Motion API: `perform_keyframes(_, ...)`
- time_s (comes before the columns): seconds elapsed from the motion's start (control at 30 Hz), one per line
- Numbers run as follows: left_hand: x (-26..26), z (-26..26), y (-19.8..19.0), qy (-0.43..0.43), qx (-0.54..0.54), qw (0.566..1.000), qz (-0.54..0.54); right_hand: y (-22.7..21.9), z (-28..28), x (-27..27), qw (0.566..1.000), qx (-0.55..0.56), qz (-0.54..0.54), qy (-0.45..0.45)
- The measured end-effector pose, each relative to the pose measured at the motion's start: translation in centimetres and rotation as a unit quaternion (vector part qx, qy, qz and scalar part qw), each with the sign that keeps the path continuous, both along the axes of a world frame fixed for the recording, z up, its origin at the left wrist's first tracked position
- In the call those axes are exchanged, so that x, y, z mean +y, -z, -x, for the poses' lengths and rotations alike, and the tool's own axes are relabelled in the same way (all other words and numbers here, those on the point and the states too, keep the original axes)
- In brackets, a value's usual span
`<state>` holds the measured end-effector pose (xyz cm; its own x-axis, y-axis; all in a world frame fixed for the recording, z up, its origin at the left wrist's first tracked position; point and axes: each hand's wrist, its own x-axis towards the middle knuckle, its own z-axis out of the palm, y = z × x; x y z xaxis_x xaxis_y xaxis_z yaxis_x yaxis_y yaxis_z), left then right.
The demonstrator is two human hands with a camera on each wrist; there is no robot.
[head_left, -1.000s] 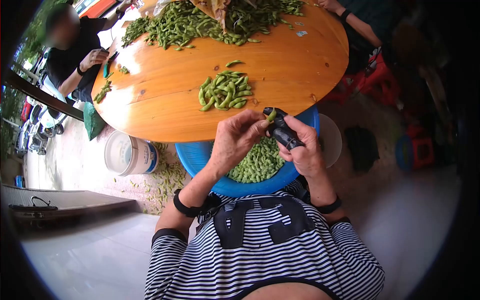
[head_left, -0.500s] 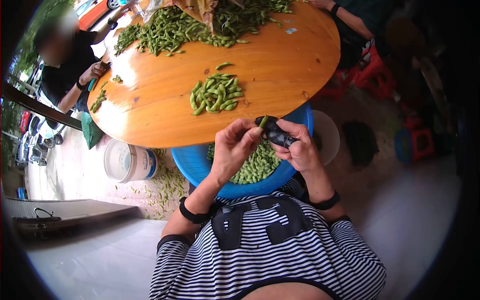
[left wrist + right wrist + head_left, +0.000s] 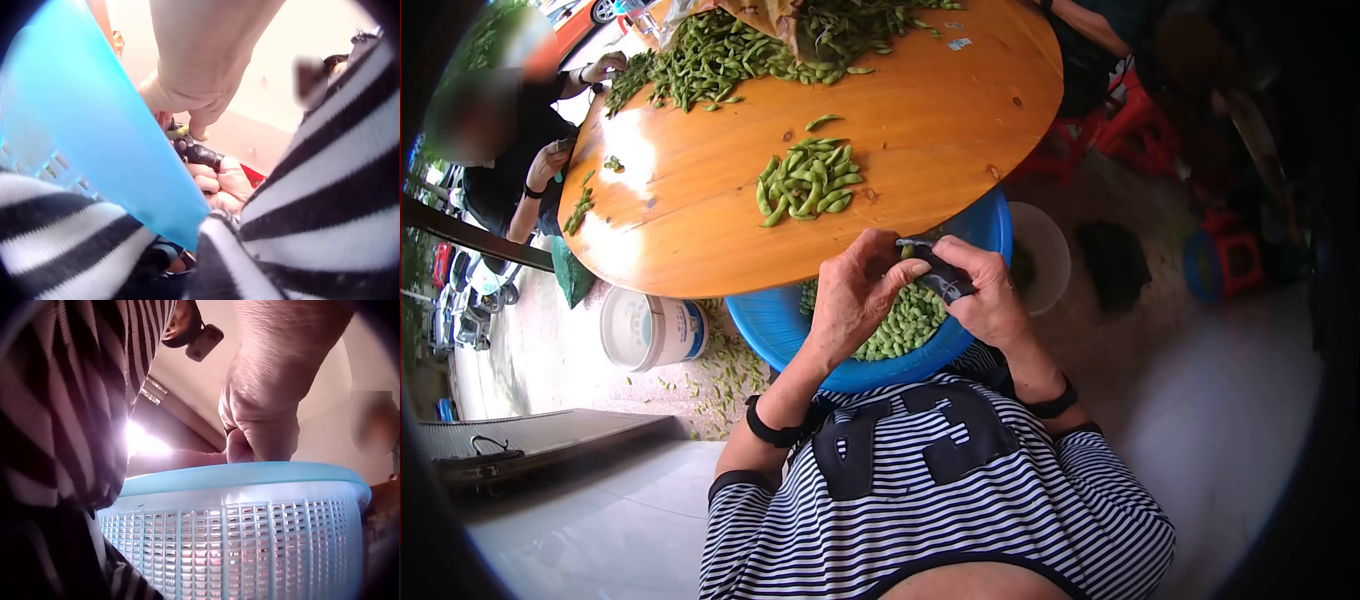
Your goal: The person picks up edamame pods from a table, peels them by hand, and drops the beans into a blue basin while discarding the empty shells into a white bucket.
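Observation:
Over the blue basket (image 3: 760,340) the left hand (image 3: 847,298) pinches a green pod (image 3: 908,251) between thumb and fingers. It is against the tip of a black wrapped tool (image 3: 940,274), which the right hand (image 3: 992,300) grips. In the left wrist view, the pod (image 3: 179,132) touches the black tool (image 3: 203,155) beside the right hand's curled fingers (image 3: 208,180). Shelled green beans (image 3: 900,328) lie in the basket below both hands. The right wrist view shows the right hand (image 3: 262,428) above the basket rim (image 3: 250,472), its fingertips hidden.
A small pile of pods (image 3: 810,178) and a large heap (image 3: 740,50) lie on the wooden table (image 3: 930,130). A white bucket (image 3: 650,330) stands at left, with scattered pods (image 3: 735,375) on the floor. Two other people sit at the table; red stools (image 3: 1135,125) are at right.
The head view has shifted, so the table and piles appear further left. The pod has turned from upright to mostly hidden between the left fingers and the black tool.

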<state>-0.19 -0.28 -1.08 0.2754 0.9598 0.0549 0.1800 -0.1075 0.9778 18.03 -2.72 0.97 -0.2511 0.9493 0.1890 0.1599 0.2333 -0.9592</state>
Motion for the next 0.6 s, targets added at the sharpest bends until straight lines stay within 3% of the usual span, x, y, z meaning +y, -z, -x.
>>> perform_keyframes(0.1, -0.2, -0.1, -0.5, -0.009, 0.033, 0.998, -0.044, 0.6, 0.3, 0.0, 0.996, -0.066, -0.059, 0.02)
perform_keyframes(0.23, -0.2, -0.2, -0.1, -0.01, 0.135, 0.959, -0.247, -0.2, 0.5, -0.5, 0.994, -0.08, -0.055, 0.049)
perform_keyframes(0.27, -0.2, 0.1, 0.0, -0.009, 0.135, 0.96, -0.247, -0.1, 0.5, -0.4, 0.994, -0.079, -0.054, 0.049)
perform_keyframes(0.33, -0.3, 0.6, -1.3, 0.062, 0.083, 0.991, -0.084, 0.1, 0.5, -0.4, 0.994, -0.073, -0.064, 0.052)
perform_keyframes(0.37, -0.2, 0.6, -1.7, 0.063, 0.083, 0.991, -0.082, 0.3, 0.5, -0.5, 0.994, -0.074, -0.062, 0.052)
perform_keyframes(0.43, -0.1, 0.6, -2.1, 0.098, -0.087, 0.982, 0.134, 0.7, 0.7, -0.6, 0.977, -0.146, -0.134, 0.08)
perform_keyframes(0.5, 0.2, 0.6, -1.7, 0.119, -0.115, 0.972, 0.166, 0.6, 1.9, -1.3, 0.966, -0.18, -0.155, 0.104)
perform_keyframes(0.6, 0.1, -0.5, -0.6, 0.072, -0.313, 0.918, 0.234, 0.8, 2.8, -1.7, 0.948, -0.232, -0.179, 0.125)
